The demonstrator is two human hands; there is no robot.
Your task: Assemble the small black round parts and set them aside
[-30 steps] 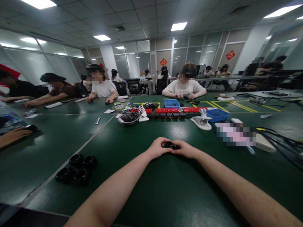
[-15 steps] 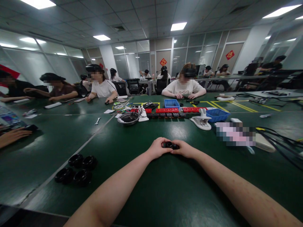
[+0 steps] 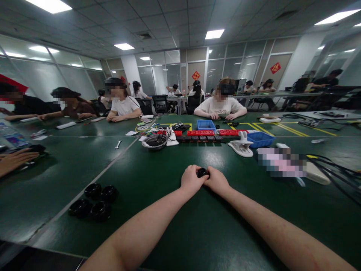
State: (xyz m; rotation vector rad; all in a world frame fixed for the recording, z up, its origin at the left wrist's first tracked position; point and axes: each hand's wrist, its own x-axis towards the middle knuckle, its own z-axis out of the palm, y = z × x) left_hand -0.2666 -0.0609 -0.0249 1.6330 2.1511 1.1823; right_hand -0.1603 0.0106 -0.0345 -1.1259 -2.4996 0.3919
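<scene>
I am holding a small round black plastic part point(image 3: 202, 172) between both hands, out in front of me over the dark green worktop point(image 3: 197, 226). My left hand point(image 3: 192, 179) is closing its fingers point(image 3: 189, 170) around the part's left side, and my right hand point(image 3: 217, 180) is pinching it from the right, fingers curled tight, the two hands touching each other. The part is mostly hidden; only its dark top is showing between my thumbs.

To my left, well apart from my hands, four black ring-shaped parts point(image 3: 93, 201) are lying in a cluster on the worktop. Farther ahead, a shallow metal bowl point(image 3: 154, 142) is sitting beside a row of red blocks point(image 3: 201, 132). A white plastic clamp point(image 3: 241, 146) is lying near a blue plastic tray point(image 3: 260, 138), and another blue plastic bin point(image 3: 205, 124) is sitting behind the blocks. Black cables point(image 3: 335, 169) are trailing off at the right. Another person's hand point(image 3: 12, 161) is resting at the far left edge, and other people are sitting across the worktop.
</scene>
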